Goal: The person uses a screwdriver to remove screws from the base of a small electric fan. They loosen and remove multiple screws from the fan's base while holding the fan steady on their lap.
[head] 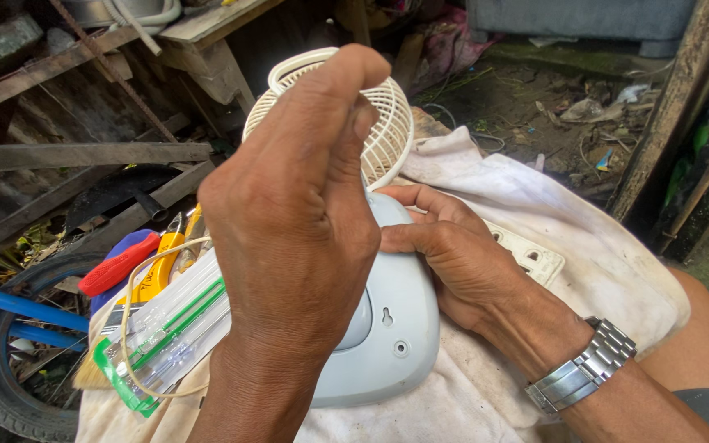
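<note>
The fan base [395,328] under the left hand [297,221] is smooth pale-blue plastic with a soft sheen, and the grille [387,131] above it is cream ribbed plastic. Under the right hand [453,254] there's a rough, stained white cloth [601,254], and its wrist has a shiny brushed-metal watch band [580,373].

A fan base [395,328] lies on a cloth [601,246] with its grille [387,131] behind it, a left hand [297,221] in front, a right hand [453,254] resting on its right side, packaged tubes [166,336] and screwdrivers [125,262] to the left, and a socket strip [531,258] to the right.
</note>
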